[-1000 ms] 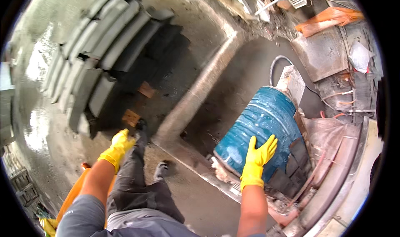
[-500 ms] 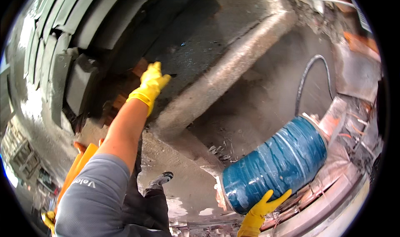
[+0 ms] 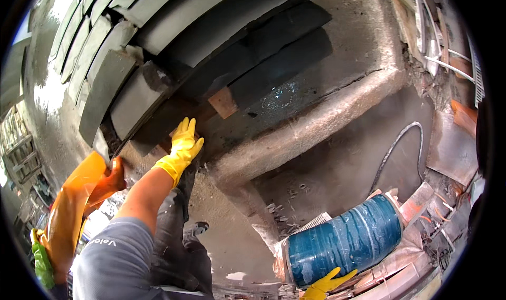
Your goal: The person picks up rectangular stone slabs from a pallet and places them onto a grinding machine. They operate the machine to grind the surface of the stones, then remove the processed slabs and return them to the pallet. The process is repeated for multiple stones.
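Dark curved slabs point(image 3: 174, 52), grey and overlapping in a leaning stack, sit just above the left hand point(image 3: 183, 142), whose yellow-gloved fingers lie flat and spread against the lowest slab's edge, gripping nothing, seemingly to steady it beside a small brown wooden block point(image 3: 223, 102) wedged under the stack. Well below and to the right, the right hand point(image 3: 326, 285), also yellow-gloved and spread, rests against a blue drum point(image 3: 345, 242) lying on its side; no label legible. An orange-gloved hand point(image 3: 108, 181) of another person grips the stack's lower left end.

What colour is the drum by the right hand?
Blue drum, streaked darker; head view.
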